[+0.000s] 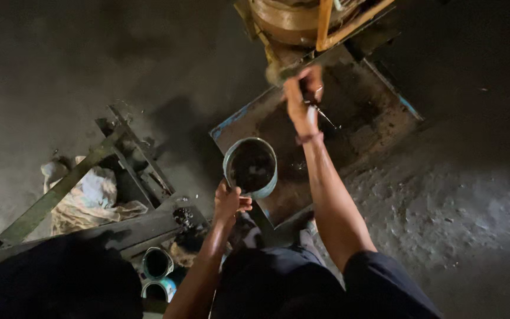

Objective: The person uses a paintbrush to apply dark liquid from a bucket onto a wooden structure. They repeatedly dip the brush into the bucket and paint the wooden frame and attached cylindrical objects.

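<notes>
Left hand [229,201] clamped on the rim of a round tin [251,166], I hold the can level just above a rusty metal tray [379,127], fingers curled over the near edge so the dark liquid inside stays put. I keep it close to my body and tipped toward nobody, its open mouth facing straight up, which leaves the contents within easy reach of my other arm. My right hand [302,97] is stretched farther out, closed around a thin tool [321,113] with a slim metal shaft; whether it carries bristles at the tip I cannot tell in this poor light. That hand hovers over the far part of the tray, right beneath the wooden frame [326,23] and the banded, barrel-like piece [281,20] at the top of the view, where the tool seems aimed. The tray sits flat on the gritty floor [467,207], its blue-edged lip turned toward me, well placed to catch drips from above. Beside my left knee lie two more open cans [157,274], one behind the other, near a heap of dark angle-iron bars [131,159] and a crumpled pale sack [87,198]. I crouch low, dark trousers filling the bottom edge.
</notes>
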